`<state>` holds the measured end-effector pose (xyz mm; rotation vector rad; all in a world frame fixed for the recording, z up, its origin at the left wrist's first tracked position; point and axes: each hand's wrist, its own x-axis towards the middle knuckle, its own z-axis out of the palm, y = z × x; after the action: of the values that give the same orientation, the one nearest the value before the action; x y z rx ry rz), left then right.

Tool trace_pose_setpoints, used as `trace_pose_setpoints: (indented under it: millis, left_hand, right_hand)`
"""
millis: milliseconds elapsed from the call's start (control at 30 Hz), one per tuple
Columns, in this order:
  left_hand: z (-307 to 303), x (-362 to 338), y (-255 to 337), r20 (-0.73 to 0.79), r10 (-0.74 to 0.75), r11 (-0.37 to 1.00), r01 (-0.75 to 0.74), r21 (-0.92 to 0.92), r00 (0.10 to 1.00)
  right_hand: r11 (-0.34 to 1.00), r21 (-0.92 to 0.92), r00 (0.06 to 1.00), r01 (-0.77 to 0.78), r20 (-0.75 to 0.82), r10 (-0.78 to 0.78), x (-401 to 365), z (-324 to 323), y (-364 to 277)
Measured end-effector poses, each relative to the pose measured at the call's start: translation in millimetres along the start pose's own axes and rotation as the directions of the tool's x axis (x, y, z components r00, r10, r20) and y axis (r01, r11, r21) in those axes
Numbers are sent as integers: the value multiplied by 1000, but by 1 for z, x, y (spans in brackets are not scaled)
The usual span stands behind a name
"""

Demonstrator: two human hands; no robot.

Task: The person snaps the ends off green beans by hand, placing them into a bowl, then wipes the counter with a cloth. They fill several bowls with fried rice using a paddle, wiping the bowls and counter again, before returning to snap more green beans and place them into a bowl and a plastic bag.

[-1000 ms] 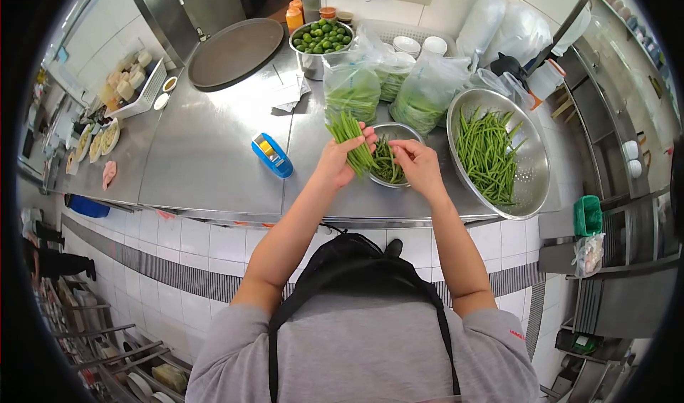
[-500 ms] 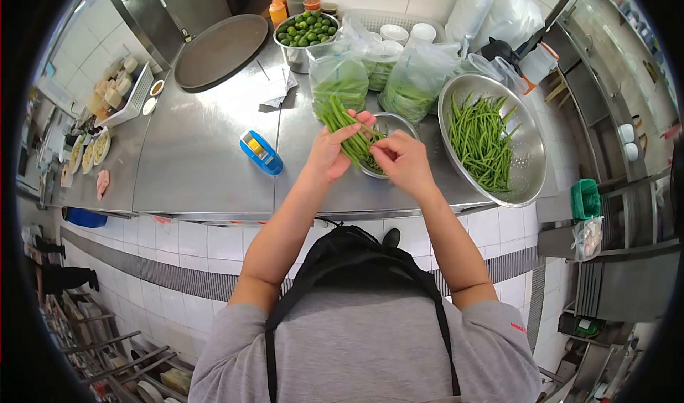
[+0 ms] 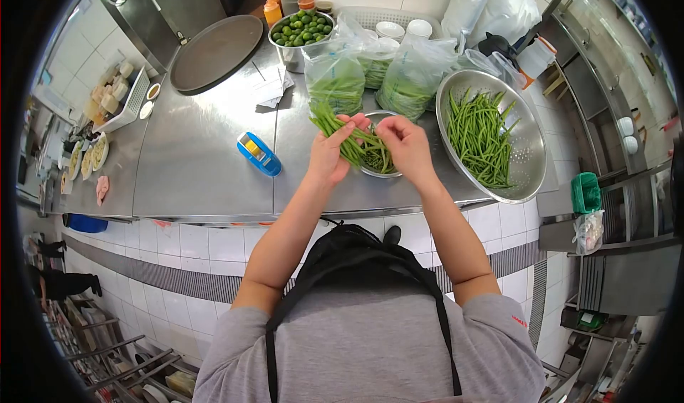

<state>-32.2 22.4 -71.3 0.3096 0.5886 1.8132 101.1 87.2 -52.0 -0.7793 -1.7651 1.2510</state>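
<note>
My left hand is closed around a bunch of long green beans, which slant from upper left to lower right. At the right end of the bunch, my right hand has thumb and fingers pinched together; whatever is between them is too small to make out. Below both hands stands a small metal bowl, partly hidden, with short green bean pieces inside. To the right, a large metal colander holds a heap of green beans.
Behind the hands stand plastic bags of green vegetables, a bowl of green limes and stacked white bowls. A blue tape dispenser sits left on the steel counter. Farther back lie papers and a round brown tray.
My right hand has risen slightly away from the lower bean ends, its fingers still pinched. The bunch in my left hand has tipped flatter, and more of the bowl's contents shows.
</note>
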Motion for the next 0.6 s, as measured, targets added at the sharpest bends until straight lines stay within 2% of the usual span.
trace_pose_setpoints:
  millis: [33,67,133,167,200,267,433,500,600]
  left_hand:
    - [-2,0,-1,-43,0,1000,-1,-19,999]
    - [-4,1,-2,-43,1,1000,-1,-19,999]
    - [-6,0,0,-63,7,1000,-9,-26,998]
    - [-6,0,1,-61,8,1000,-10,-25,998]
    - [-6,-1,2,-32,8,1000,-9,-21,999]
    - [-4,1,4,4,12,1000,-12,-18,1000]
    - [-1,0,6,46,-1,1000,0,23,999]
    - [1,0,5,54,0,1000,-1,30,999]
    - [1,-2,5,83,15,996,-23,88,996]
  right_hand:
    - [949,303,991,-90,-71,116,1,1,-1]
    - [949,303,991,-89,-70,116,3,-1,2]
    - [993,110,992,-48,-113,61,7,-9,13]
    - [975,-222,999,24,-37,-33,4,-13,15]
    - [975,-222,999,25,-39,-35,1,-15,20]
    - [938,-310,987,157,33,-155,-2,-16,20]
    - [946,-274,983,175,97,-154,-5,-17,11]
    - [968,-245,990,51,138,-17,-5,-19,12]
    - [989,-148,992,-20,123,38,-5,-18,13]
